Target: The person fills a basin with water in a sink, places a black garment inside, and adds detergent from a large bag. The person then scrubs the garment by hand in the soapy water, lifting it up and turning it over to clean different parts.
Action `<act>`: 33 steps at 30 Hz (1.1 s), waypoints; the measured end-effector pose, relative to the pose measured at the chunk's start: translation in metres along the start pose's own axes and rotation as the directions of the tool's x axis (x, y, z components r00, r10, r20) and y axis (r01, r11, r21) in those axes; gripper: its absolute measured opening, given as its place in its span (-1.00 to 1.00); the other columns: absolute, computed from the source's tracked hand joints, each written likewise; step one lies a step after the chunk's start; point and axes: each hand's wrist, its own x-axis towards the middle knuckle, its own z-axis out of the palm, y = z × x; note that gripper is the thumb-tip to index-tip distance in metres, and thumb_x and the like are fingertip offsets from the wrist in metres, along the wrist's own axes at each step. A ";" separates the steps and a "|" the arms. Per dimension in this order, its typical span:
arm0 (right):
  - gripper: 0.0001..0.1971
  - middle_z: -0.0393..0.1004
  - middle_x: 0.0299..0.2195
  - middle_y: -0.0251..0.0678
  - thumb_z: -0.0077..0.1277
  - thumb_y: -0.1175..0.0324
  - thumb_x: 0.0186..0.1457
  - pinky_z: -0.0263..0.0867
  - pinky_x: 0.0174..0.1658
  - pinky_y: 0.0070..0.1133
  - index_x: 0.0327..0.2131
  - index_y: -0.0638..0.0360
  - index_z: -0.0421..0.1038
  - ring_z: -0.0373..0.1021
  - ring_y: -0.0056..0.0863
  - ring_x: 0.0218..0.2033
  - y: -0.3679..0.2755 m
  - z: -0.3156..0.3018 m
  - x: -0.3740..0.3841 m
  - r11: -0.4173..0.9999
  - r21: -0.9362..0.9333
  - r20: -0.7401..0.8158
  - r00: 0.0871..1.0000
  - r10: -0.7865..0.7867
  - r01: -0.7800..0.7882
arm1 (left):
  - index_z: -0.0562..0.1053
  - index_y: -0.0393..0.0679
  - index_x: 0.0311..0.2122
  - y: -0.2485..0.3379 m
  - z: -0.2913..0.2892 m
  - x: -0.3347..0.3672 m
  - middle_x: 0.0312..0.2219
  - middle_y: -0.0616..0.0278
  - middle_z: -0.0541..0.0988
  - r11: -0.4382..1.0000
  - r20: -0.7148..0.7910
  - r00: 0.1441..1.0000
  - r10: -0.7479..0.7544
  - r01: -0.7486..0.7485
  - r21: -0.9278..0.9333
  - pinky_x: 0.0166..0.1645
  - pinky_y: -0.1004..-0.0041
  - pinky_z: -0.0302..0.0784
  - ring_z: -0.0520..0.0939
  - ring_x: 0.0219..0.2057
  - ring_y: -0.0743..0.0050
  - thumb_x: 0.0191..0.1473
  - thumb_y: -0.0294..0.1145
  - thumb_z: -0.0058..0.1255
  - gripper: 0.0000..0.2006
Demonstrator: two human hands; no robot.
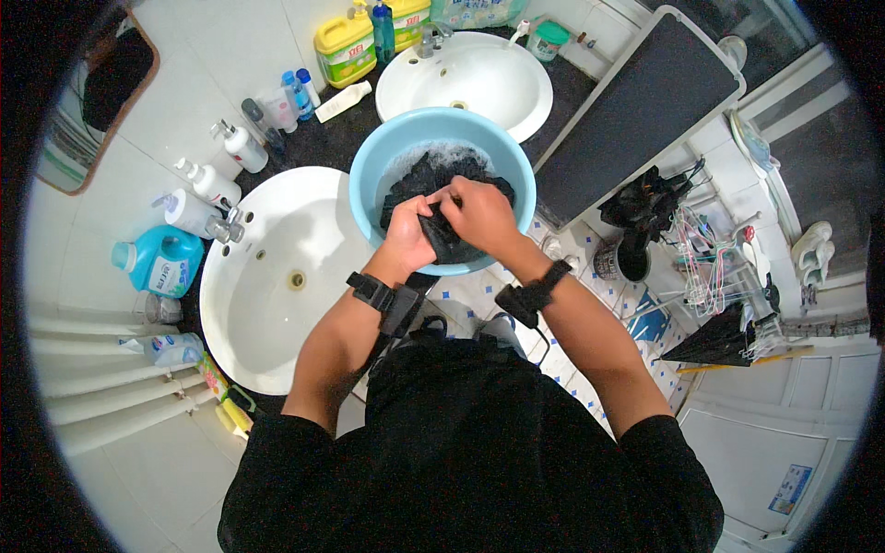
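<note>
A light blue plastic basin point(369, 157) stands between two white sinks and holds sudsy water. Black cloth point(415, 182) lies soaked in it, with white foam point(438, 150) along the far side. Over the near part of the basin, my left hand point(408, 235) is closed on a bunched part of the cloth. My right hand point(479, 212) meets it from the right, fingers curled and gripping the same cloth. The two hands nearly touch at the fingertips. What exactly the garment is, I cannot make out.
One sink point(267, 304) is at left, another sink point(498, 74) behind the basin. Pump bottles point(244, 147) and a blue detergent jug point(166, 263) line the left wall. Yellow jugs point(346, 51) stand at the back. Hangers point(701, 258) and a dark bin point(633, 261) are at right.
</note>
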 end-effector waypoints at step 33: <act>-0.73 0.44 -0.54 -0.03 -0.20 0.42 0.08 0.29 -0.42 -0.27 -0.10 0.10 0.23 0.39 -0.01 -0.50 0.008 0.007 0.010 0.987 0.047 -0.131 0.979 0.158 -0.153 | 0.32 -0.25 -0.03 -0.027 0.037 -0.005 -0.05 0.06 0.37 0.972 -0.058 0.977 0.206 -0.211 -0.101 0.14 0.18 0.14 0.35 -0.01 0.14 -0.24 -0.40 -0.37 -0.46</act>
